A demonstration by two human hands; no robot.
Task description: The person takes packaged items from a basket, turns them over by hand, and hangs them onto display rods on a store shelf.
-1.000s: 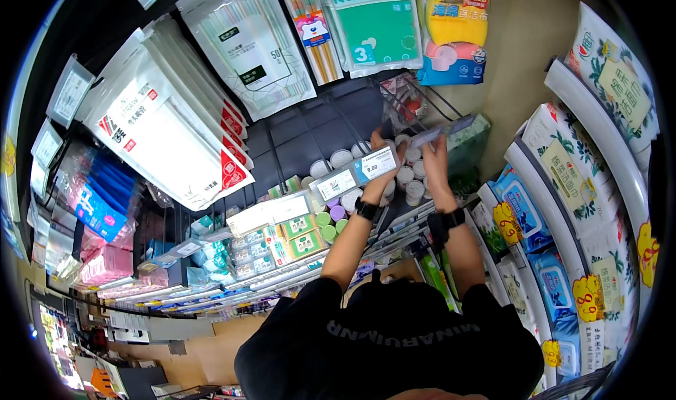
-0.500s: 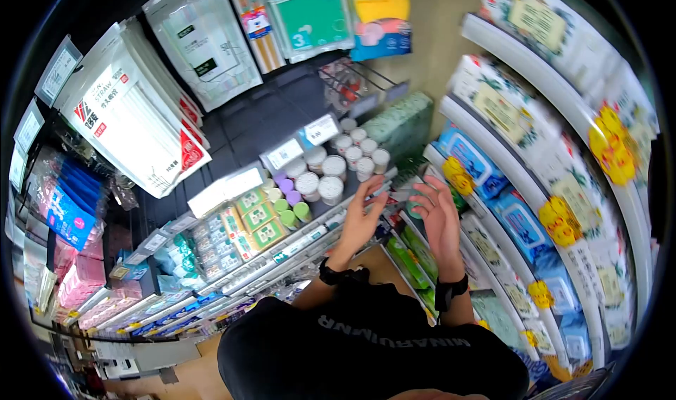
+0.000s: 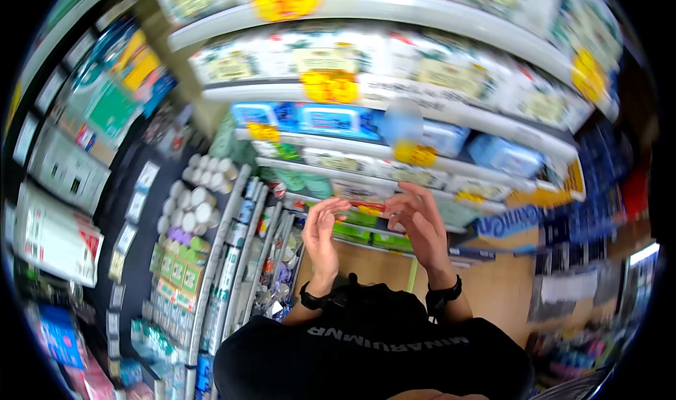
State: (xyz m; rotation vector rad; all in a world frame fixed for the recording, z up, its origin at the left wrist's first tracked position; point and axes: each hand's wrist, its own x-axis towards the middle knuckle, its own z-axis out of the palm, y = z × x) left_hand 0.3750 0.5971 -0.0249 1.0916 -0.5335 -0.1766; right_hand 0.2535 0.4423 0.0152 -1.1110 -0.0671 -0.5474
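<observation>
My left hand (image 3: 322,238) is raised in front of my chest, fingers bent forward and holding nothing. Facing it across a small gap, my right hand (image 3: 421,225) has its fingers apart, with nothing in it. Both wrists wear black bands. Beyond the hands run shelves of packaged tissues or wipes, among them a blue wipes pack (image 3: 328,120) and green packs (image 3: 359,235) on a low shelf. Neither hand touches the goods. Motion blurs the upper packs.
On the left, a shelf carries white-lidded tubs (image 3: 193,206), green boxes (image 3: 179,266) and hanging straw packs (image 3: 56,234). Yellow promotion tags (image 3: 329,86) stick out from the shelf edges ahead. Wooden floor (image 3: 500,287) shows at the right, beside a carton (image 3: 517,224).
My view has swung right, so the tissue shelves now lie straight ahead and the tubs have shifted left. My hands have turned with me and are still empty.
</observation>
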